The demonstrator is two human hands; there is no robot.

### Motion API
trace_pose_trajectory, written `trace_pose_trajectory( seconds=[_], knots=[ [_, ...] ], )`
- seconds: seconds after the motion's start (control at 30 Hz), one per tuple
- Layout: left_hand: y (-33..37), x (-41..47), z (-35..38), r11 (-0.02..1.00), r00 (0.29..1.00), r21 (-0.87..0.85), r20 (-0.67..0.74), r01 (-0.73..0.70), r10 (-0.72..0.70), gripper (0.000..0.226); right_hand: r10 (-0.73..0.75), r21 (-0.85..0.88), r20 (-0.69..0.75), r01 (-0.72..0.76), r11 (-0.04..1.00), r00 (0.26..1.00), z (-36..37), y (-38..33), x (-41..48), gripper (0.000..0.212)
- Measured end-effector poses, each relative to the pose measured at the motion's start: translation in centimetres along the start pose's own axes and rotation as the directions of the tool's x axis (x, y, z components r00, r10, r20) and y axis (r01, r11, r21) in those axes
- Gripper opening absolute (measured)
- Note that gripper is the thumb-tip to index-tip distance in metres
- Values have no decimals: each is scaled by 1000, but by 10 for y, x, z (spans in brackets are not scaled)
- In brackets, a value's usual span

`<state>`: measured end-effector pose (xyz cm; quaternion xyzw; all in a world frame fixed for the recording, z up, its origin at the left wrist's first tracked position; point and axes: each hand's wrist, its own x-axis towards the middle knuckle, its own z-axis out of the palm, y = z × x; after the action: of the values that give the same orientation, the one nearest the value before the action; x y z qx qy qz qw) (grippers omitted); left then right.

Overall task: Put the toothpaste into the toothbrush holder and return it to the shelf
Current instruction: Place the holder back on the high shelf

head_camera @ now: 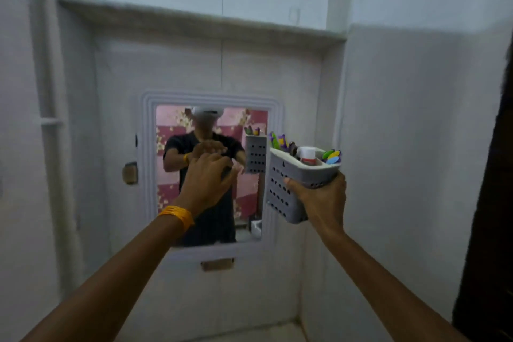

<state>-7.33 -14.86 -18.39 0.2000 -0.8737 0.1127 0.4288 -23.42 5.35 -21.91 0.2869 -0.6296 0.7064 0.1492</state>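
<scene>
1. No readable text, brand, number or sign anywhere in the head view.
2. toothpaste (306, 155): white cap end with a red band showing above the holder rim; any print is too blurred to read.
3. toothbrush holder (288, 189): plain grey perforated wall, no label visible.
4. toothbrushes (331, 157): coloured handles only, no lettering legible.
5. wristband (177, 216): orange, no legible marking.
6. mirror (211, 175): the reflection shows no legible writing either.
</scene>
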Motion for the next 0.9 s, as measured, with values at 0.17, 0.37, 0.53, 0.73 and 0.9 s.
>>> trace_pose_trajectory(
  seconds=[0.17,0.37,0.53,0.73,0.9],
  knots=[
    [2,68,-52,997,992,54,-116,-51,57,46,-120,49,-38,122,991,992,-6,-83,60,103],
    [20,150,-113,992,932,31,-339,-123,126,40,-271,69,-202,290,955,941,-8,-163,126,116],
    [28,210,-141,986,915,61,-369,-155,166,37,-293,111,-209,320,941,933,-3,-216,157,111],
    [15,261,-145,972,965,223,-230,-75,127,48,-344,40,-298,372,927,890,20,-261,200,105],
    [8,285,-141,933,991,358,-109,-30,74,78,-316,-61,-310,313,948,897,52,-278,238,107]
  ],
)
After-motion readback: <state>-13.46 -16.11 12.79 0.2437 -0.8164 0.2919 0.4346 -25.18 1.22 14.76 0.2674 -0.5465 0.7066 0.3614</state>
